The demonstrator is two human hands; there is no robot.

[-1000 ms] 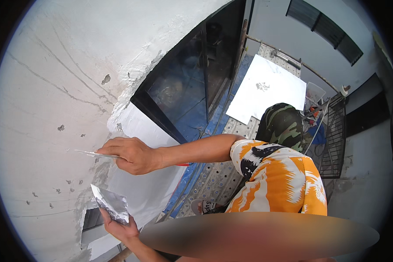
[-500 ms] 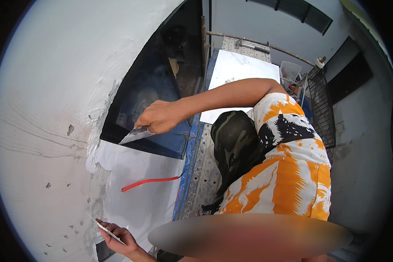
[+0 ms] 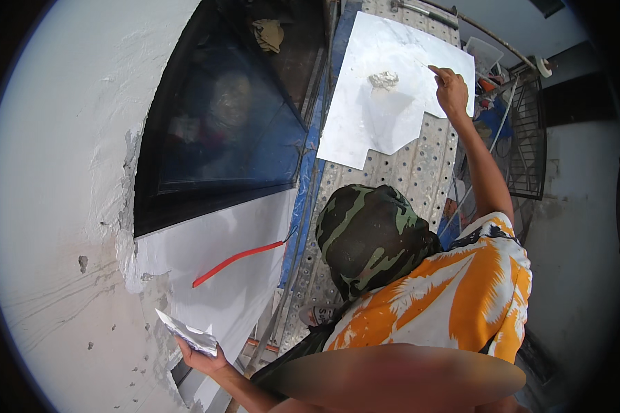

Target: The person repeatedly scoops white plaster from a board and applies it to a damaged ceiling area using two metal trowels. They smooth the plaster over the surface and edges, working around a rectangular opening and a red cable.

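At the lower left, my left hand (image 3: 203,361) grips a flat metal scraper blade (image 3: 186,333) smeared with white putty, close beside the wall. My right hand (image 3: 452,94) reaches out over a white board (image 3: 355,76) at the top. Its fingers are closed round a putty knife (image 3: 422,64), whose blade shows as a thin line. A small lumpy heap of putty (image 3: 384,81) lies on the board, left of that hand. Left of the board is a dark-framed window (image 3: 220,131), its edge bordered by rough plaster (image 3: 127,206).
A red conduit (image 3: 238,263) sticks out from the white wall below the window. The board rests on a perforated metal scaffold plank (image 3: 437,148). A hammer (image 3: 424,12) and a clear plastic bin (image 3: 484,55) are at the far end, with a metal railing (image 3: 527,131) to the right.
My right hand has moved from the window's lower corner to above the white board, away to the right. My left hand has turned its scraper so the blade's broad face shows.
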